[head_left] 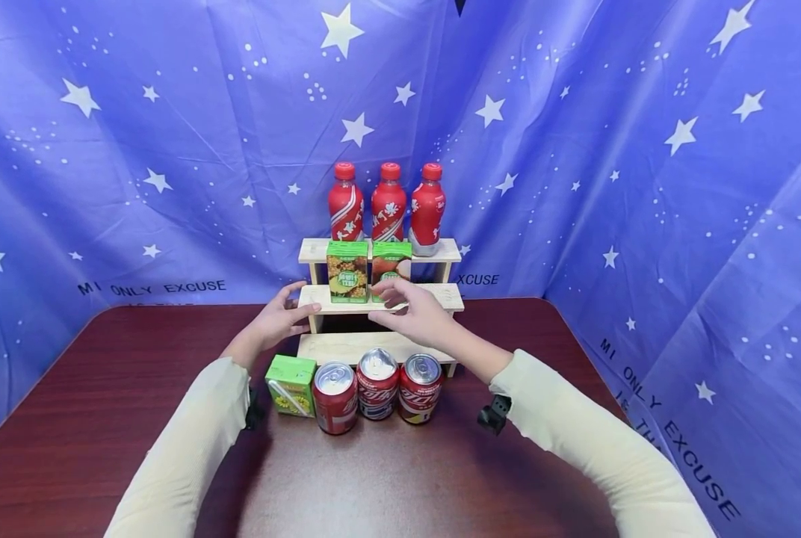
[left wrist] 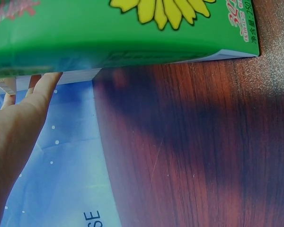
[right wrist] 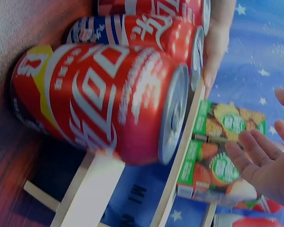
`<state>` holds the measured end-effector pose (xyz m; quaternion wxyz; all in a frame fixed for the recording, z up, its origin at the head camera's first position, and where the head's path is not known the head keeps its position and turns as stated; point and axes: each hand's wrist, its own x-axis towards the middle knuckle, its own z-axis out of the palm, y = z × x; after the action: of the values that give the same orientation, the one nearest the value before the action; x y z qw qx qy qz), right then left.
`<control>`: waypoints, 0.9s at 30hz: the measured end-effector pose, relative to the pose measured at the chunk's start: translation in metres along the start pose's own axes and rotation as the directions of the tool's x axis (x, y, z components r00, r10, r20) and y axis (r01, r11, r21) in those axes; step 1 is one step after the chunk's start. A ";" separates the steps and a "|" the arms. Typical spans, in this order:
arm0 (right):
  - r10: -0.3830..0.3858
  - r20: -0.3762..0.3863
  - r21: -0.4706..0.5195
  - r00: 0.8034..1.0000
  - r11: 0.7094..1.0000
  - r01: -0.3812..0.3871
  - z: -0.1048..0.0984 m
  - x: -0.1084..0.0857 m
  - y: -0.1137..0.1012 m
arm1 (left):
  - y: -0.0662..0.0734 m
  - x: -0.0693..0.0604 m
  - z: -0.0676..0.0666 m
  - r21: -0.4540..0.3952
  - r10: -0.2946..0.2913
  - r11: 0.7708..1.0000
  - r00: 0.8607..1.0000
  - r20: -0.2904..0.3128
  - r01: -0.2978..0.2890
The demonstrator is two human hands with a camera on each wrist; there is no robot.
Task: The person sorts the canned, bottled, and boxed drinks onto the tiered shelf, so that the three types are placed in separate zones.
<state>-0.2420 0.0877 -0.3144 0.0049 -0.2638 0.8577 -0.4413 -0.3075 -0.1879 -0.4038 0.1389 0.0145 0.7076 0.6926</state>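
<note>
In the head view, my left hand point(head_left: 273, 323) is at the left end of the middle wooden shelf point(head_left: 454, 297), its thumb over the front corner. My right hand point(head_left: 419, 317), fingers spread and slightly bent, is in front of the right juice carton point(head_left: 400, 258); the right wrist view shows the hand point(right wrist: 274, 175) beside this carton point(right wrist: 213, 172), contact unclear. A second carton point(head_left: 347, 273) stands to its left on that shelf. The left wrist view shows the left hand point(left wrist: 19, 127) with fingertips partly hidden behind a green carton point(left wrist: 85, 33).
Three red bottles point(head_left: 387, 205) stand on the top shelf point(head_left: 446, 250). The lowest shelf point(head_left: 347, 345) holds nothing. Before it on the table point(head_left: 387, 486) stand a green carton point(head_left: 291, 385) and three red cans point(head_left: 335, 400). A blue star curtain point(head_left: 192, 149) hangs behind.
</note>
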 end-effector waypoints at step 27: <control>-0.074 0.333 -0.155 0.940 0.979 0.132 0.086 0.003 -0.028 | -0.003 0.001 -0.002 0.036 0.018 0.999 1.000 0.001 -0.018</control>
<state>-0.2117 0.0081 -0.3453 0.1003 -0.3771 0.8655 -0.3142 -0.3087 -0.1902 -0.4071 0.1329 0.0237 0.7199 0.6808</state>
